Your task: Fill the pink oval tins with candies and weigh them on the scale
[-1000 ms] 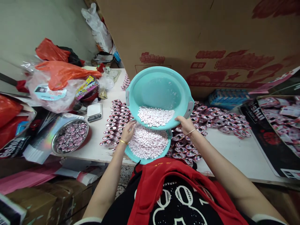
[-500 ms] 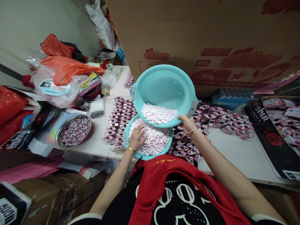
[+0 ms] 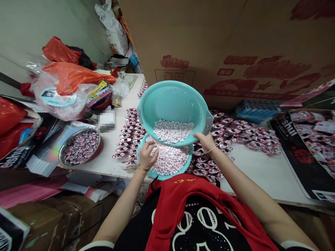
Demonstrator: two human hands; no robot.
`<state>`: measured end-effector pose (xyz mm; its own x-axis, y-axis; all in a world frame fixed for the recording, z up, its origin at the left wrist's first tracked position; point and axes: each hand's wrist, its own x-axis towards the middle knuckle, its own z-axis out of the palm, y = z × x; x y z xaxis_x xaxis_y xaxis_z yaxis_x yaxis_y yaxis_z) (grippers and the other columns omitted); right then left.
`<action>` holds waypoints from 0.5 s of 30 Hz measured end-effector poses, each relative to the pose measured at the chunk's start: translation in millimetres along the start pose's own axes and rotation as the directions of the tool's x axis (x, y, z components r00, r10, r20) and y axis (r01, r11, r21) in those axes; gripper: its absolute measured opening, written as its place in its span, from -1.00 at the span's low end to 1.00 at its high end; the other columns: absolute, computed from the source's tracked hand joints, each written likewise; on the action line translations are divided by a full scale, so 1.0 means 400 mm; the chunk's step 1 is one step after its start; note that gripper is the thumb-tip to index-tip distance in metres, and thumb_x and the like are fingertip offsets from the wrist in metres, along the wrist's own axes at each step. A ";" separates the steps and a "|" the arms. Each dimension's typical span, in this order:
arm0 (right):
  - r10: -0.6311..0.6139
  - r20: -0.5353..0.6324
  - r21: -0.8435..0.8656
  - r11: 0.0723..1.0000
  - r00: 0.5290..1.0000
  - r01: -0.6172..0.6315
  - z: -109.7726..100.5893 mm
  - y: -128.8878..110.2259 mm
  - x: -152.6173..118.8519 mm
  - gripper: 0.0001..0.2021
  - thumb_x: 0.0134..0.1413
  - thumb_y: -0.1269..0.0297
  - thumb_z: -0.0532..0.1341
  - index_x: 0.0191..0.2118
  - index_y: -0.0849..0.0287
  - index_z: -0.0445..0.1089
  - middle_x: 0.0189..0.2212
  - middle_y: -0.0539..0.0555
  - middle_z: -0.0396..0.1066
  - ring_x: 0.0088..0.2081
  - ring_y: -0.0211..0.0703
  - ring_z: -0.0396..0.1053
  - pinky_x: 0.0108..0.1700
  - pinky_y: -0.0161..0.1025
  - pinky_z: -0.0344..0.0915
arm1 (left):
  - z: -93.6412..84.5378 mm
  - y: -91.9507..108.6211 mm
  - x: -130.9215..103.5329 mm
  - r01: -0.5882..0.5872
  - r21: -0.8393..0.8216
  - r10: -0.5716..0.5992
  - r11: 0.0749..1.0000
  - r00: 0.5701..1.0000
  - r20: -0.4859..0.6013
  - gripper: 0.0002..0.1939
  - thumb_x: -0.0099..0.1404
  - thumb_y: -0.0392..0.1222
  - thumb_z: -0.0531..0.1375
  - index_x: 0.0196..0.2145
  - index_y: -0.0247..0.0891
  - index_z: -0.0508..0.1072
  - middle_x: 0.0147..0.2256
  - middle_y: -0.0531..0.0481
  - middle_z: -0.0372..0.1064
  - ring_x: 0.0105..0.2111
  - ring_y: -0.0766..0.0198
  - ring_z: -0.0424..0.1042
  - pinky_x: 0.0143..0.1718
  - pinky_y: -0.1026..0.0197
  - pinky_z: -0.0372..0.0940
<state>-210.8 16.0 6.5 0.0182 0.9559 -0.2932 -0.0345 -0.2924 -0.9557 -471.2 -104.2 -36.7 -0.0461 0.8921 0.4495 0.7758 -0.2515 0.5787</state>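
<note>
A large turquoise basin (image 3: pixel 174 101) is tilted toward me, with small pale pink and white pieces (image 3: pixel 173 131) gathered along its lower side. My right hand (image 3: pixel 205 141) grips its rim near the grey handle on the right. Beneath it, a second turquoise basin (image 3: pixel 190 153) holds many more such pieces (image 3: pixel 170 161); the upper basin hides its far part. My left hand (image 3: pixel 148 156) is over the left side of the lower basin, its fingers curled and slightly apart. No larger object shows in it.
Rows of small red-and-white packs (image 3: pixel 125 136) stand on the white table (image 3: pixel 251 170) on both sides of the basins. A metal bowl (image 3: pixel 80 147) of round pink pieces is at the left. Behind is a large cardboard box (image 3: pixel 204 42); bags lie back left.
The upper basin has moved left and slightly down, tilting more steeply, with my right hand on it. My left hand has lifted a little and moved left, its fingers more curled.
</note>
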 end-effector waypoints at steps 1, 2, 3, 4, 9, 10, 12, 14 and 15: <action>-0.039 0.006 -0.031 0.999 0.999 0.039 0.000 0.004 0.000 -0.77 -0.42 0.27 0.25 -0.48 0.15 0.27 -0.57 -0.08 0.27 -0.53 -0.27 0.18 -0.47 -0.26 0.28 | -0.003 0.000 0.036 0.025 -0.017 -0.026 1.000 0.998 -0.055 -0.83 0.29 -0.12 0.10 -0.23 -0.22 0.41 -0.18 -0.14 0.34 -0.10 0.12 0.34 -0.01 0.03 0.25; -0.077 0.015 -0.055 0.995 0.997 0.078 0.002 0.007 0.000 -0.78 -0.40 0.27 0.25 -0.48 0.15 0.28 -0.55 -0.07 0.30 -0.51 -0.26 0.20 -0.43 -0.26 0.29 | -0.002 -0.004 0.075 0.042 -0.027 -0.045 0.999 0.995 -0.085 -0.81 0.31 -0.11 0.08 -0.21 -0.23 0.41 -0.19 -0.14 0.34 -0.11 0.13 0.34 -0.02 0.05 0.25; -0.111 0.032 -0.070 0.991 0.993 0.113 0.004 0.008 -0.002 -0.78 -0.39 0.27 0.25 -0.47 0.15 0.29 -0.54 -0.07 0.32 -0.48 -0.25 0.22 -0.38 -0.25 0.31 | 0.002 -0.010 0.116 0.049 -0.028 -0.052 0.998 0.995 -0.089 -0.77 0.32 -0.09 0.06 -0.17 -0.23 0.40 -0.17 -0.15 0.33 -0.09 0.12 0.32 0.00 0.06 0.24; -0.138 0.053 -0.080 0.987 0.989 0.142 0.007 0.009 -0.004 -0.79 -0.38 0.26 0.25 -0.47 0.14 0.29 -0.53 -0.06 0.32 -0.45 -0.24 0.23 -0.33 -0.24 0.31 | 0.010 -0.020 0.155 0.048 -0.019 -0.049 0.999 0.996 -0.076 -0.73 0.33 -0.07 0.05 -0.12 -0.25 0.40 -0.12 -0.18 0.32 -0.05 0.11 0.30 0.02 0.05 0.22; -0.198 0.144 -0.116 0.970 0.969 0.216 0.025 0.007 -0.020 -0.82 -0.33 0.25 0.25 -0.52 0.11 0.22 -0.55 -0.07 0.26 -0.42 -0.20 0.22 -0.30 -0.20 0.31 | 0.066 -0.073 0.258 0.009 0.070 -0.010 0.998 1.000 0.014 -0.59 0.30 0.06 0.07 -0.07 -0.28 0.44 -0.09 -0.24 0.31 0.00 -0.02 0.25 0.09 -0.04 0.12; -0.205 0.145 -0.115 0.968 0.968 0.222 0.028 0.008 -0.023 -0.81 -0.33 0.25 0.25 -0.51 0.11 0.23 -0.54 -0.06 0.26 -0.41 -0.20 0.21 -0.30 -0.20 0.30 | 0.074 -0.077 0.256 0.007 0.083 -0.008 0.997 1.000 0.016 -0.58 0.28 0.08 0.10 -0.08 -0.26 0.45 -0.09 -0.23 0.32 -0.01 -0.03 0.25 0.09 -0.05 0.11; -0.218 0.132 -0.107 0.967 0.967 0.233 0.032 0.012 -0.029 -0.79 -0.33 0.25 0.26 -0.45 0.11 0.26 -0.51 -0.06 0.28 -0.42 -0.20 0.20 -0.32 -0.22 0.30 | 0.081 -0.077 0.236 0.006 0.095 -0.008 0.995 1.000 0.022 -0.56 0.24 0.11 0.14 -0.06 -0.23 0.44 -0.08 -0.22 0.31 0.00 -0.04 0.24 0.08 -0.06 0.11; -0.223 0.107 -0.111 0.966 0.969 0.234 0.036 0.017 -0.034 -0.76 -0.33 0.26 0.26 -0.39 0.11 0.28 -0.50 -0.07 0.29 -0.45 -0.23 0.17 -0.35 -0.23 0.29 | 0.081 -0.070 0.204 0.007 0.091 -0.011 0.996 0.999 0.041 -0.54 0.22 0.11 0.17 -0.04 -0.21 0.43 -0.05 -0.22 0.30 0.00 -0.03 0.24 0.08 -0.04 0.13; -0.222 0.098 -0.115 0.966 0.970 0.232 0.038 0.018 -0.035 -0.75 -0.32 0.26 0.25 -0.38 0.10 0.29 -0.50 -0.07 0.29 -0.46 -0.24 0.16 -0.37 -0.24 0.28 | 0.080 -0.065 0.186 0.007 0.084 -0.012 0.996 0.998 0.056 -0.54 0.21 0.11 0.18 -0.03 -0.21 0.42 -0.04 -0.22 0.29 0.01 -0.02 0.24 0.07 -0.02 0.14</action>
<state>-226.6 0.8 4.1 -0.0729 0.9949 -0.0698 0.0859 -0.0634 -0.9943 -474.7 -19.2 -39.8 -0.0201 0.9148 0.4033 0.8257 -0.2123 0.5227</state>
